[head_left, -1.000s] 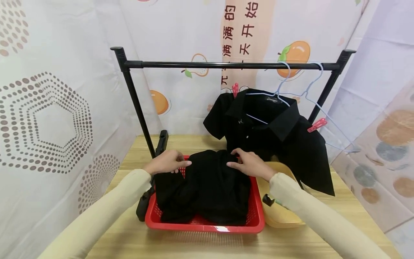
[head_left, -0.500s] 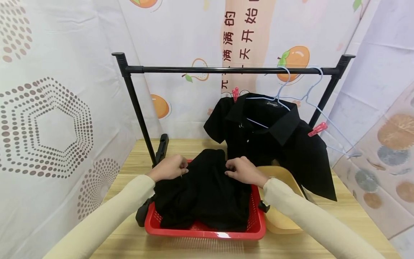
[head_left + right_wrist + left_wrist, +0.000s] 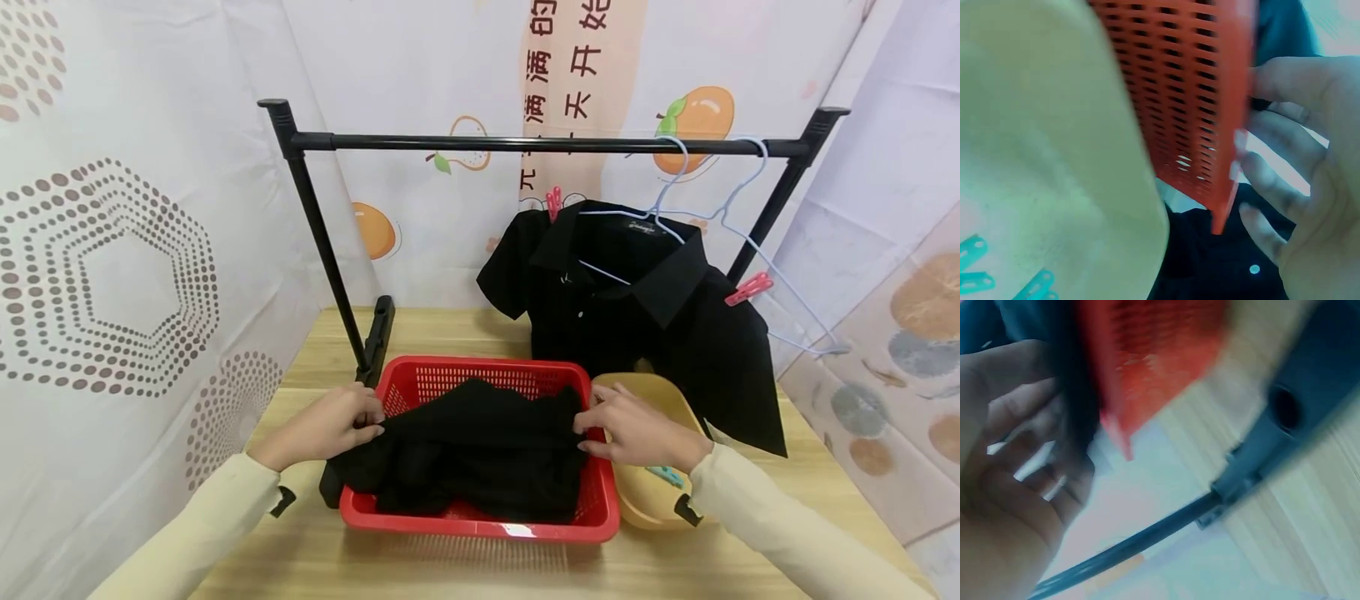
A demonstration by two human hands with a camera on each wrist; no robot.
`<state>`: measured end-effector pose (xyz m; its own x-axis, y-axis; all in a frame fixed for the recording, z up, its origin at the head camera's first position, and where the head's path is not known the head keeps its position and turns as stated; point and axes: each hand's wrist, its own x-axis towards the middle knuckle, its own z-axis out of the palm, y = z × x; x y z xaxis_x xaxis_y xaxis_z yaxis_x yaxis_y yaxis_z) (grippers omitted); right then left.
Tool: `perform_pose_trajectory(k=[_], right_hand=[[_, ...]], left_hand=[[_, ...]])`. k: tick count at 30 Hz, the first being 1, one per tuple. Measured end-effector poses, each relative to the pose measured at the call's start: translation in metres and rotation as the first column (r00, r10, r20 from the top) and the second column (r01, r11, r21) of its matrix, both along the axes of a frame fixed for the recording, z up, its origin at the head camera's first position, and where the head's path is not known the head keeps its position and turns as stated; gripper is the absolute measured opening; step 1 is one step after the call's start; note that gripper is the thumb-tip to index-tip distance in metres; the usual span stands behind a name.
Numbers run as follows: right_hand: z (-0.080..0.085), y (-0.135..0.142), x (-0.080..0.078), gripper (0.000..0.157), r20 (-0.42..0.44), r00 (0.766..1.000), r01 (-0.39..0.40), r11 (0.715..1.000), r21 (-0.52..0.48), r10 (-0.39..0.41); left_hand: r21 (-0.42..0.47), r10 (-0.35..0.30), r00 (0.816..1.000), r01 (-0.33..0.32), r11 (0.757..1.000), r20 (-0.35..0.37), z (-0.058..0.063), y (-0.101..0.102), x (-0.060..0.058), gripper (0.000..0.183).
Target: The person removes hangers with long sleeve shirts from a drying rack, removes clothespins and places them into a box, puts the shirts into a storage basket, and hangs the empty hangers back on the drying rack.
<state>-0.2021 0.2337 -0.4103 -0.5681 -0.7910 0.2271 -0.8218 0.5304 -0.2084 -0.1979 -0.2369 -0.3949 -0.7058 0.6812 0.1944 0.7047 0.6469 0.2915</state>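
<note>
A crumpled black garment (image 3: 480,450) lies in the red plastic basket (image 3: 480,527), its upper part stretched sideways between both hands. My left hand (image 3: 330,427) pinches its left end, just over the basket's left rim. At the right rim, my right hand (image 3: 637,427) pinches the other end. In the left wrist view, dark cloth (image 3: 1072,387) hangs beside the curled fingers, blurred. The right wrist view has the fingers (image 3: 1275,131) right at the basket's rim, with dark cloth near the thumb and index finger. The garment's lower folds hide most of the basket floor.
A black rack (image 3: 465,144) stands behind the basket. A black collared shirt (image 3: 720,367) hangs there on a blue hanger, held by pink pegs (image 3: 748,288). A second hanger (image 3: 795,298) hangs at the right. A yellow bin (image 3: 637,504) with teal pegs (image 3: 1036,286) adjoins the basket.
Both hands have moved apart, the left one outward to the left and the right one to the right, spreading the garment. Its raised top edge has dropped, uncovering the basket's back wall.
</note>
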Motion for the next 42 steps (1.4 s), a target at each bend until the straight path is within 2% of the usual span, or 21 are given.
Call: perform_pose_trajectory(k=[4, 7, 9, 12, 15, 17, 20, 23, 26, 28, 30, 36, 39, 42], right_hand=[[-0.004, -0.001, 0.004, 0.015, -0.124, 0.992, -0.003, 0.997, 0.075, 0.013], [-0.005, -0.006, 0.007, 0.015, -0.189, 0.982, -0.003, 0.993, 0.114, 0.025], [-0.008, -0.01, 0.01, 0.013, -0.214, 0.976, -0.003, 0.99, 0.14, 0.033], [-0.014, -0.017, 0.015, 0.017, -0.215, 0.976, -0.003, 0.987, 0.161, 0.038], [-0.019, -0.023, 0.018, 0.031, -0.205, 0.978, 0.001, 0.986, 0.169, 0.034], [-0.02, -0.026, 0.02, 0.04, -0.182, 0.983, 0.013, 0.984, 0.18, 0.021], [-0.021, -0.032, 0.022, 0.046, -0.148, 0.989, 0.031, 0.974, 0.225, 0.003], [-0.021, -0.036, 0.023, 0.047, -0.13, 0.991, 0.052, 0.964, 0.261, -0.019], [-0.022, -0.038, 0.022, 0.047, -0.124, 0.991, 0.078, 0.963, 0.258, -0.047], [-0.023, -0.038, 0.022, 0.045, -0.119, 0.991, 0.089, 0.97, 0.228, -0.063], [-0.024, -0.036, 0.021, 0.041, -0.12, 0.991, 0.085, 0.981, 0.175, -0.064], [-0.021, -0.024, 0.017, 0.029, -0.186, 0.982, 0.043, 0.999, -0.004, -0.043], [-0.017, -0.017, 0.013, 0.02, -0.188, 0.98, 0.053, 0.996, -0.073, -0.065], [-0.011, -0.011, 0.01, 0.01, -0.155, 0.983, 0.08, 0.988, -0.135, -0.101]], left_hand=[[-0.054, -0.088, 0.992, 0.083, 0.995, -0.094, -0.005, 0.005, -0.001, 0.021], [-0.097, -0.135, 0.986, 0.125, 0.987, -0.101, -0.01, 0.012, -0.002, 0.022], [-0.123, -0.167, 0.983, 0.157, 0.98, -0.073, -0.013, 0.017, -0.001, 0.024], [-0.166, -0.203, 0.979, 0.198, 0.966, -0.013, -0.019, 0.024, 0.0, 0.025], [-0.206, -0.214, 0.976, 0.217, 0.954, 0.035, -0.022, 0.029, 0.001, 0.022], [-0.234, -0.221, 0.974, 0.225, 0.946, 0.042, -0.023, 0.032, 0.002, 0.018], [-0.285, -0.252, 0.968, 0.245, 0.926, 0.016, -0.027, 0.036, 0.003, 0.011], [-0.348, -0.304, 0.951, 0.27, 0.898, -0.046, -0.031, 0.038, 0.004, 0.005], [-0.37, -0.326, 0.939, 0.267, 0.89, -0.106, -0.035, 0.039, 0.004, 0.005], [-0.345, -0.318, 0.939, 0.258, 0.902, -0.131, -0.037, 0.039, 0.004, 0.006], [-0.296, -0.29, 0.944, 0.236, 0.925, -0.155, -0.038, 0.037, 0.004, 0.008], [-0.111, -0.153, 0.967, 0.132, 0.985, -0.204, -0.038, 0.026, 0.003, 0.016], [0.013, -0.098, 0.972, 0.103, 0.995, -0.213, -0.036, 0.021, 0.001, 0.016], [0.149, -0.047, 0.976, 0.08, 0.986, -0.212, -0.036, 0.014, -0.001, 0.012]])
